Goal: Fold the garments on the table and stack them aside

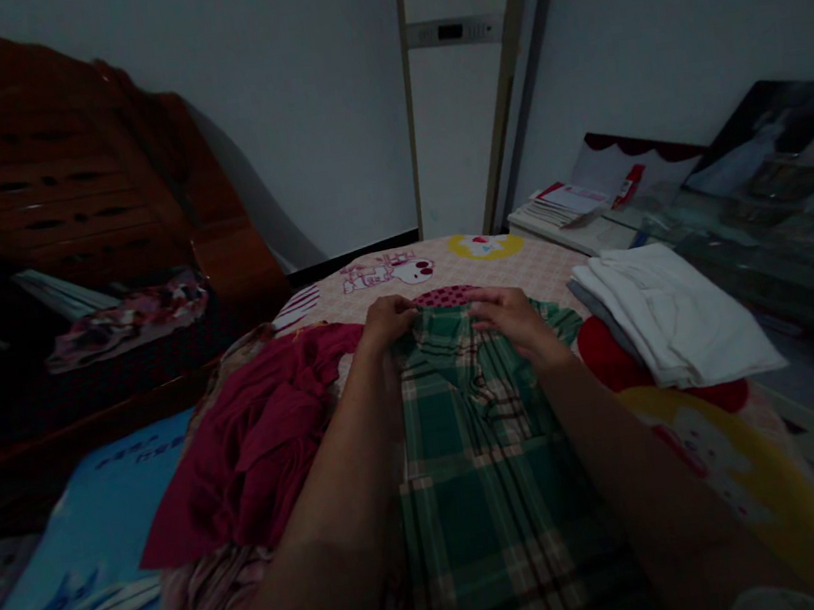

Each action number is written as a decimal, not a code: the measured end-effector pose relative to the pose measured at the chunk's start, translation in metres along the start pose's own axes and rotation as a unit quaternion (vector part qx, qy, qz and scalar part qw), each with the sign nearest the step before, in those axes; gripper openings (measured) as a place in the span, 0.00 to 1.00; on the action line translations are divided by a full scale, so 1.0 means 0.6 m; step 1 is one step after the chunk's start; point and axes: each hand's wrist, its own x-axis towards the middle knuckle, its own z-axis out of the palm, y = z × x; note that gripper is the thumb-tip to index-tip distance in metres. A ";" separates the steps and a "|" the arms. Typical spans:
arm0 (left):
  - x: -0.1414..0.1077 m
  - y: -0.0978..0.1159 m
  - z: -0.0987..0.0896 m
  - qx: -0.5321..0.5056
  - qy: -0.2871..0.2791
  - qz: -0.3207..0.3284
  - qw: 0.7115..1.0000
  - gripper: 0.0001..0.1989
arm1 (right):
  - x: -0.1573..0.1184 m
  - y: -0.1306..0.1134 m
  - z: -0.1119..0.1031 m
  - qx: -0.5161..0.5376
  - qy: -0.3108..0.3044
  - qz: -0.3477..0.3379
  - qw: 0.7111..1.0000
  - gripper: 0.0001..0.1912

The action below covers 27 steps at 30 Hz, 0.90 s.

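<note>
A green plaid garment lies spread in front of me over a patterned pink cover, its far edge reaching up to both hands. My left hand pinches the far left corner of that edge between thumb and fingers. At the far right of the same edge is my right hand, its fingers bent over the cloth and touching it. Creases and bunched fabric show between the hands. Left of the plaid garment sits a crumpled dark red garment, apart from my hand.
Folded white clothing rests at the right edge of the patterned cover. Beyond it stands a glass-topped table with papers and a framed picture. A carved wooden bench is at the left, above a blue printed sheet.
</note>
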 end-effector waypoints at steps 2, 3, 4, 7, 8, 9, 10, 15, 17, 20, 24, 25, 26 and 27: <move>-0.002 0.022 -0.004 0.002 -0.005 0.033 0.999 0.10 | -0.016 -0.050 -0.022 0.002 -0.003 -0.047 0.999 0.12; -0.005 0.037 -0.004 -0.004 -0.010 0.053 0.999 0.10 | -0.026 -0.074 -0.035 0.000 -0.002 -0.067 0.998 0.11; -0.008 0.055 -0.001 -0.013 -0.017 0.074 0.997 0.10 | -0.035 -0.095 -0.050 -0.007 0.003 -0.084 0.996 0.11; -0.028 0.111 0.024 -0.047 -0.070 0.139 0.987 0.08 | -0.051 -0.129 -0.100 -0.052 0.053 -0.101 0.992 0.11; -0.038 0.129 0.037 -0.054 -0.096 0.164 0.980 0.08 | -0.051 -0.128 -0.118 -0.078 0.080 -0.095 0.989 0.10; -0.048 0.145 0.051 -0.059 -0.119 0.185 0.974 0.07 | -0.048 -0.123 -0.135 -0.116 0.111 -0.085 0.983 0.10; -0.059 0.159 0.066 -0.058 -0.141 0.202 0.967 0.07 | -0.043 -0.113 -0.152 -0.168 0.143 -0.070 0.973 0.09; -0.102 0.186 0.125 -0.019 -0.238 0.264 0.935 0.01 | -0.013 -0.044 -0.207 -0.538 0.196 0.039 0.819 0.07; -0.107 0.181 0.134 -0.013 -0.262 0.269 0.927 0.02 | -0.007 -0.020 -0.214 -0.605 0.161 0.084 0.775 0.09; -0.100 0.167 0.133 -0.063 -0.307 0.245 0.917 0.04 | -0.004 0.002 -0.217 -0.619 0.114 0.146 0.763 0.13; -0.080 0.146 0.125 -0.220 -0.405 0.136 0.877 0.08 | -0.001 -0.002 -0.212 -0.594 0.169 0.107 0.780 0.10; -0.076 0.143 0.124 -0.260 -0.412 0.105 0.867 0.09 | 0.000 -0.007 -0.207 -0.566 0.177 0.083 0.801 0.08; -0.073 0.140 0.124 -0.300 -0.405 0.076 0.860 0.10 | 0.002 -0.013 -0.199 -0.523 0.177 0.064 0.831 0.06; -0.071 0.138 0.124 -0.339 -0.388 0.050 0.856 0.12 | 0.003 -0.018 -0.189 -0.466 0.168 0.052 0.867 0.04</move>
